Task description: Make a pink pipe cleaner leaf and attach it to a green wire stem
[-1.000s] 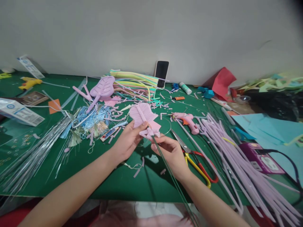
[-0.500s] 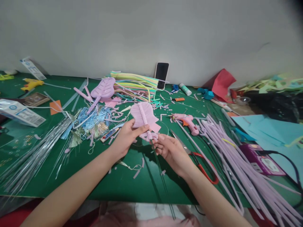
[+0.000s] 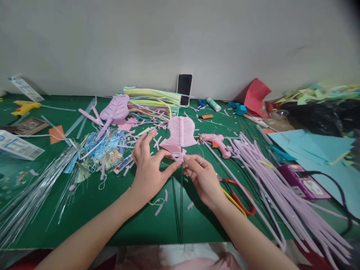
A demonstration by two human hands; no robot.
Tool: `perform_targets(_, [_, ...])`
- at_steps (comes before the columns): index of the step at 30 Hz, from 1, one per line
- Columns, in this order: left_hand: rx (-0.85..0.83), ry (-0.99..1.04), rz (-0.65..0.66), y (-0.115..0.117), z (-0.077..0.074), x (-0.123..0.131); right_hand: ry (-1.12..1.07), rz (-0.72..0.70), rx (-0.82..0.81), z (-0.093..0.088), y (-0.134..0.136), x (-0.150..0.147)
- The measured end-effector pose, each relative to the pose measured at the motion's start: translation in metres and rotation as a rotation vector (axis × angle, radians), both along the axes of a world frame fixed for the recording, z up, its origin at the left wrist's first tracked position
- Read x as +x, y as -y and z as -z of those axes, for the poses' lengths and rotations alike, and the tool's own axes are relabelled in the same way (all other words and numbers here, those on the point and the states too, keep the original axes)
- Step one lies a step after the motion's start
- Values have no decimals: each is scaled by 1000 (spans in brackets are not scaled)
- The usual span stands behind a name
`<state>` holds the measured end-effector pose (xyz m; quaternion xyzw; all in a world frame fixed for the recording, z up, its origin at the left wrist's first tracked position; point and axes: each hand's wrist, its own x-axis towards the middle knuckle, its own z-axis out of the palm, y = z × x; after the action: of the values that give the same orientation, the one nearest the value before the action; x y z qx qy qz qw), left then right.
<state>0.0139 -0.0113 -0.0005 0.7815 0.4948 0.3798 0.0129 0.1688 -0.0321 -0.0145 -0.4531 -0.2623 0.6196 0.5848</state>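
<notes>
Above the green table stands a lilac ribbed leaf-shaped piece (image 3: 181, 131), upright, with a rib down its middle. A small looped lilac part (image 3: 177, 156) sits at its base, and thin dark wires (image 3: 181, 202) hang below. My left hand (image 3: 150, 161) pinches the looped part's left side between thumb and forefinger, its other fingers raised. From the right, my right hand (image 3: 201, 176) has thumb and fingers closed on the same base, partly hiding it. A pink paper piece (image 3: 171, 145) shows just behind the base.
A pink glue gun (image 3: 218, 142) and red-handled scissors (image 3: 239, 195) lie right, near bundled lilac stems (image 3: 270, 187) and a purple box (image 3: 303, 182). Left are blue tassels (image 3: 98, 146), silvery sticks (image 3: 42, 187) and a finished lilac leaf (image 3: 115, 107). A phone (image 3: 184, 88) leans on the wall.
The leaf-shaped piece has turned from tilted to upright. My left hand has shifted from its lower blade to the looped base, lifting its other fingers. The whole view has swung slightly right.
</notes>
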Motion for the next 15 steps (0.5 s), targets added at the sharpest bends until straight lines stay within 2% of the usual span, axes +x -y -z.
perform_targets(5, [-101, 27, 56, 1, 4, 4, 23, -69, -24, 0, 0, -4])
perform_targets(11, [-202, -1, 113, -1, -2, 3, 83, -64, -26, 0, -1, -3])
perform_targets(15, [-189, -51, 107, -3, -5, 1, 128, -63, -21, 1, 0, -3])
